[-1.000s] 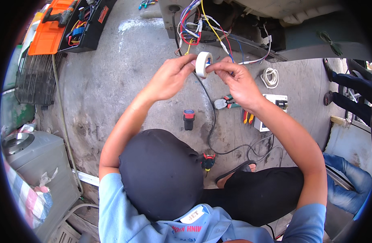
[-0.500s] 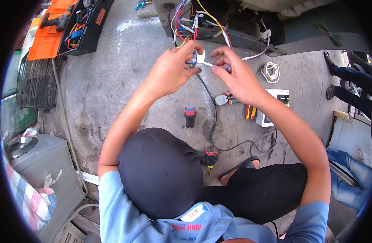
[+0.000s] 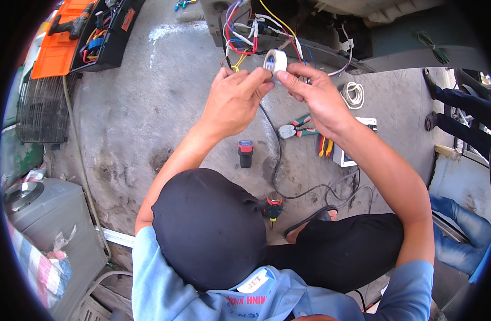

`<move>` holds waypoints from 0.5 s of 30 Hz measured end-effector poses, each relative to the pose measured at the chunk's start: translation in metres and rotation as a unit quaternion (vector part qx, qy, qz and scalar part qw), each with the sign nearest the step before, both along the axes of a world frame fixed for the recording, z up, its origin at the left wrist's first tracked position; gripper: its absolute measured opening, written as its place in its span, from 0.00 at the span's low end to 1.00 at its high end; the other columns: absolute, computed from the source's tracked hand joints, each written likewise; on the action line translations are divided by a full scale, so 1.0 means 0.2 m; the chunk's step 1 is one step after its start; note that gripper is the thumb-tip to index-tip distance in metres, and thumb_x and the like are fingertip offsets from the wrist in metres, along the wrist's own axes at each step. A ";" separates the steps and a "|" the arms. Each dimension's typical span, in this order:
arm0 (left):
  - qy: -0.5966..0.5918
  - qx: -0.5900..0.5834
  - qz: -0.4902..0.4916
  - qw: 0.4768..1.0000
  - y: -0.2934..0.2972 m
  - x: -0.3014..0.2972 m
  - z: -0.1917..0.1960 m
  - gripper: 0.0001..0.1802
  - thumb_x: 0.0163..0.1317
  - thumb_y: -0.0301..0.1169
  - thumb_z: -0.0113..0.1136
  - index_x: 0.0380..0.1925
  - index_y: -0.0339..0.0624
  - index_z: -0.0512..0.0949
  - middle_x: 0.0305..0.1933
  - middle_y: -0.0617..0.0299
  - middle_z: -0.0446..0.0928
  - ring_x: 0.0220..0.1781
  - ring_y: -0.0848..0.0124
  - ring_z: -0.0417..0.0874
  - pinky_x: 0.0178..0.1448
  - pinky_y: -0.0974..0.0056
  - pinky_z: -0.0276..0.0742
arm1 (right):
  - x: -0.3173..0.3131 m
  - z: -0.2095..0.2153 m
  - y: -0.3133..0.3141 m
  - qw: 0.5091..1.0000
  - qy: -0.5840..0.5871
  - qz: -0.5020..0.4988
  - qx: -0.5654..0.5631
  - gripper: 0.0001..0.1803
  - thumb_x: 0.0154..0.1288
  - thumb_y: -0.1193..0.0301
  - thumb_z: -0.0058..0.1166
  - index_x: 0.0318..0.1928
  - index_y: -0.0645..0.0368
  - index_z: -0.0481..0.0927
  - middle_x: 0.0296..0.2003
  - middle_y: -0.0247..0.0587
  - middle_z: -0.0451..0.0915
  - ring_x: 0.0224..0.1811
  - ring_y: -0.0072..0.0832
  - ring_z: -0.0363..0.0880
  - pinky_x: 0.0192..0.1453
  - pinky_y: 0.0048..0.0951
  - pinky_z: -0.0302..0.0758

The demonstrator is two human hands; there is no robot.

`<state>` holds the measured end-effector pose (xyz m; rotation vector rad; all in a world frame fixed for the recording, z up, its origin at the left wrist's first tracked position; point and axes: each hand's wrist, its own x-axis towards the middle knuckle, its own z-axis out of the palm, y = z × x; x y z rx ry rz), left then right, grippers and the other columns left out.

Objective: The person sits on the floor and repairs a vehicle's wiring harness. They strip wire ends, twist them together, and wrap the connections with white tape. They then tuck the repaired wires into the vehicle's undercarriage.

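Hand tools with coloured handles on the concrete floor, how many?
2: green-handled pliers below the right hand, red-and-yellow-handled pliers beside a white box. More may be hidden in the toolbox.

Tape roll (image 3: 275, 60) half behind fingertips (image 3: 267, 80); toolbox (image 3: 79, 32) edge-cropped

Outdoor repair spot: concrete floor (image 3: 149, 107), open toolbox (image 3: 90, 35), pliers (image 3: 296, 128), exposed wiring (image 3: 245, 32).

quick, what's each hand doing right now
Left hand: fingers pinched at the white tape roll.
Right hand: closed on the same roll.
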<state>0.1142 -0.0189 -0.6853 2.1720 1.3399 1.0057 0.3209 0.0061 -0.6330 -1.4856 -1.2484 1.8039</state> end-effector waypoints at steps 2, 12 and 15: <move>-0.015 -0.008 0.009 1.000 -0.02 0.01 0.00 0.06 0.71 0.33 0.64 0.43 0.46 0.79 0.32 0.62 0.83 0.34 0.59 0.83 0.47 0.56 0.69 | 0.03 -0.01 -0.01 1.000 0.022 0.000 0.015 0.22 0.71 0.57 0.67 0.53 0.63 0.87 0.41 0.32 0.74 0.45 0.20 0.70 0.52 0.30 0.68; -0.154 -0.210 -0.091 0.961 0.01 -0.10 0.04 0.10 0.75 0.35 0.59 0.38 0.40 0.78 0.31 0.54 0.82 0.38 0.57 0.85 0.45 0.52 0.74 | 0.20 -0.01 -0.04 0.875 -0.191 0.317 0.311 0.17 0.62 0.74 0.68 0.53 0.52 0.88 0.54 0.37 0.66 0.51 0.27 0.74 0.61 0.32 0.74; -0.125 -0.178 -0.076 0.973 0.00 -0.10 0.04 0.11 0.71 0.37 0.64 0.37 0.41 0.79 0.30 0.58 0.82 0.36 0.59 0.84 0.44 0.53 0.74 | 0.20 -0.04 -0.04 0.896 -0.179 0.267 0.307 0.19 0.63 0.75 0.64 0.55 0.50 0.85 0.52 0.38 0.68 0.51 0.29 0.75 0.56 0.32 0.75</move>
